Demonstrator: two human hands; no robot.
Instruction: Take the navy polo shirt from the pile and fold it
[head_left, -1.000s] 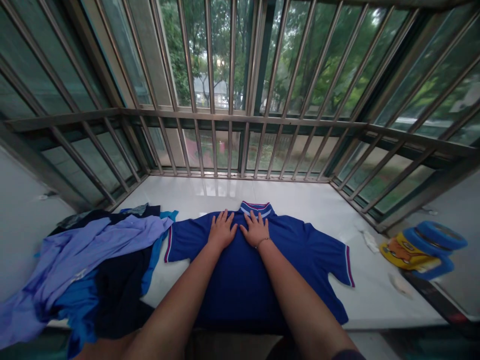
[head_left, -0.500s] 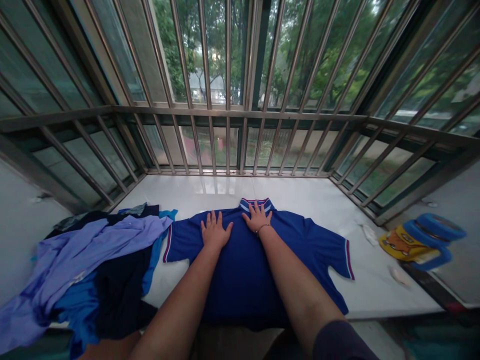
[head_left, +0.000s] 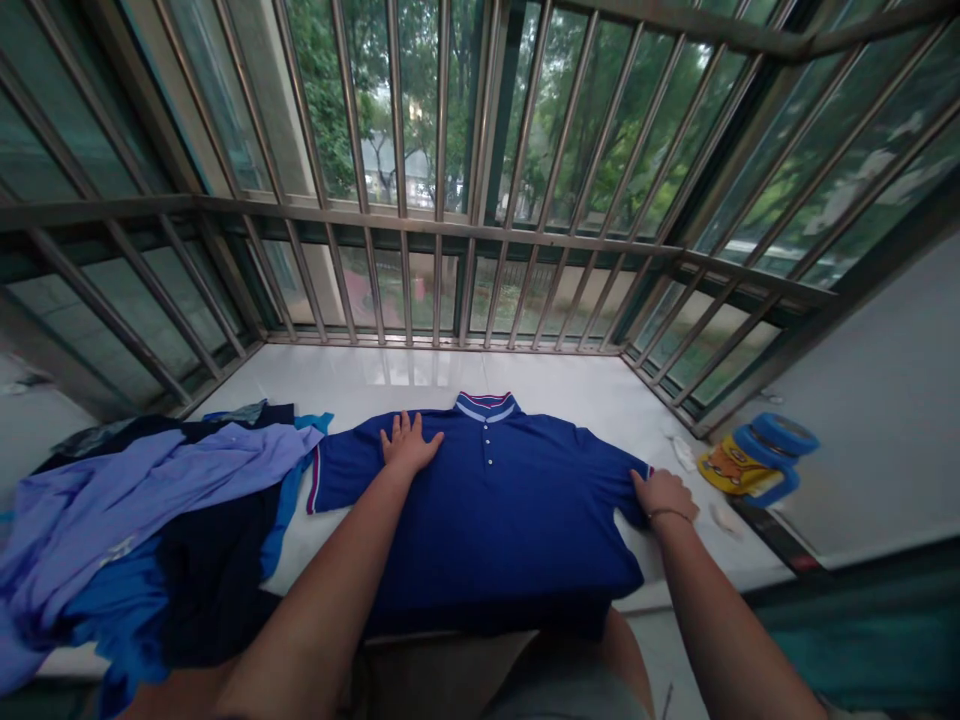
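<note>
A blue polo shirt (head_left: 487, 520) was spread flat, front upward, on a polished white stone ledge (head_left: 360, 375), its striped collar (head_left: 486, 405) pointing toward the window. The left hand (head_left: 409, 445) was laid open on the shirt near the shoulder on the left of the view, fingers spread and not clamped on the cloth. The right hand (head_left: 664, 495) was placed flat on the sleeve on the right of the view, well apart from the left hand, and a thin bracelet (head_left: 669, 516) was worn at its wrist. Just beside the shirt on the left, a heap of clothes (head_left: 172, 520) was piled, a lavender shirt (head_left: 150, 480) lying over dark navy cloth (head_left: 217, 560). Further right, a yellow and blue plastic object (head_left: 754, 460) was seen near small white scraps (head_left: 682, 453). The ledge was bounded by steel window bars (head_left: 442, 120).
</note>
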